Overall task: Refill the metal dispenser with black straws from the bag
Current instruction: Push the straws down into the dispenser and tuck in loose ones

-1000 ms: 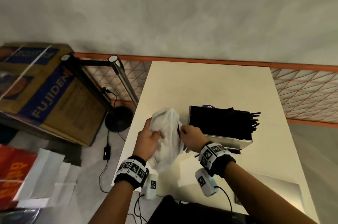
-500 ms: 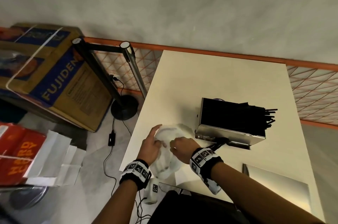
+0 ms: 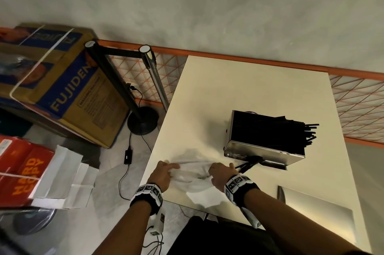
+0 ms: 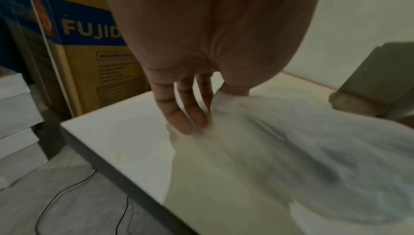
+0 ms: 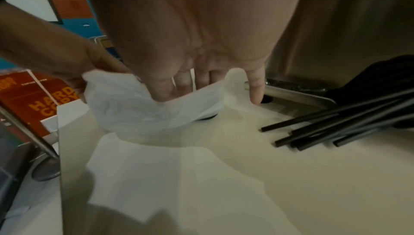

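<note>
A grey plaster wall (image 3: 207,5) fills the far side of the room, with an orange-framed mesh barrier (image 3: 357,109) running along its foot. On the floor at the left lies a big cardboard box (image 3: 62,88) printed FUJIDEN, and nearer the camera sits an orange box (image 3: 18,171) marked HARD COPY. Two queue posts (image 3: 153,76) joined by a black belt stand between the box and the cream tabletop (image 3: 239,92).

The metal dispenser (image 3: 266,150) sits on the right half of the tabletop, its long axis running left to right. It is packed with black straws (image 3: 276,132) lying along that same axis, their ends sticking out past its right side. A few loose straws (image 5: 331,129) lie on the tabletop at the dispenser's front lower edge, pointing toward the person.

The white plastic bag (image 3: 193,173) lies slack and crumpled near the tabletop's near edge, just left of the dispenser, stretched sideways between both hands. The left hand (image 3: 163,174) grips its left end, with the fingers (image 4: 188,115) and thumb pinching the film. The right hand (image 3: 221,173) grips its right end with the fingers (image 5: 170,86) bunched round a fold, while its little finger points down at the dispenser's corner.
</note>
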A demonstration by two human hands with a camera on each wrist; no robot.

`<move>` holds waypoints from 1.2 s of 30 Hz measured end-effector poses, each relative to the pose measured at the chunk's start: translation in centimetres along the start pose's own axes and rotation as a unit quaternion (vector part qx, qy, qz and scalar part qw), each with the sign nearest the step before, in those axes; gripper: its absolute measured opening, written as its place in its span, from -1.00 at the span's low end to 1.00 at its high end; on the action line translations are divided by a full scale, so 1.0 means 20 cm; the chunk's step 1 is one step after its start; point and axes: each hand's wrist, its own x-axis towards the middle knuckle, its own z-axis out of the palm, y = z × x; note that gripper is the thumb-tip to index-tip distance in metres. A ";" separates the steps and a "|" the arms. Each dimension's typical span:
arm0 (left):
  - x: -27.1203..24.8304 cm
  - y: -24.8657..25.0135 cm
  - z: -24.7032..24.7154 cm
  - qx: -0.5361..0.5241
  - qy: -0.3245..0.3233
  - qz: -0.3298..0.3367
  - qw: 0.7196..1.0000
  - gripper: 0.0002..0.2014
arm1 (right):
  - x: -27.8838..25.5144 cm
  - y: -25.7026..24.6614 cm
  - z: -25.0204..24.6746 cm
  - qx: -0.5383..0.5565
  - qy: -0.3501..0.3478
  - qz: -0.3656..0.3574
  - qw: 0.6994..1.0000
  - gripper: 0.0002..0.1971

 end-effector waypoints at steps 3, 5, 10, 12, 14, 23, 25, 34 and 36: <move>0.02 0.01 0.03 0.039 -0.016 -0.064 0.997 -0.37 | 0.00 0.02 -0.01 0.011 0.004 0.000 1.000 -0.57; 0.04 0.03 0.03 0.066 -0.013 -0.091 0.994 -0.31 | 0.00 0.04 0.00 0.020 -0.004 -0.003 1.000 -0.53; 0.09 0.05 0.02 0.046 0.007 -0.133 0.990 -0.32 | -0.04 0.08 -0.02 0.077 0.016 -0.017 0.997 -0.55; 0.10 0.07 0.00 0.024 0.048 -0.126 0.991 -0.43 | -0.07 0.08 -0.07 0.110 0.061 -0.033 0.992 -0.59; 0.09 0.10 -0.04 0.027 0.092 -0.114 0.989 -0.47 | -0.12 0.08 -0.13 0.132 0.131 -0.055 0.981 -0.64; 0.05 0.69 -0.15 0.028 0.256 0.118 0.959 -0.69 | -0.27 0.24 -0.17 0.293 0.232 -0.025 0.927 -0.78; 0.08 0.88 -0.12 0.035 0.233 0.226 0.945 -0.68 | -0.31 0.28 -0.19 0.342 0.199 0.018 0.918 -0.78; 0.36 1.44 0.16 0.174 0.023 0.385 0.906 0.07 | -0.33 0.44 -0.07 0.554 0.044 0.181 0.811 -0.81; 0.40 1.48 0.21 0.211 -0.009 0.366 0.906 0.18 | -0.34 0.48 -0.01 0.576 0.047 0.216 0.787 -0.81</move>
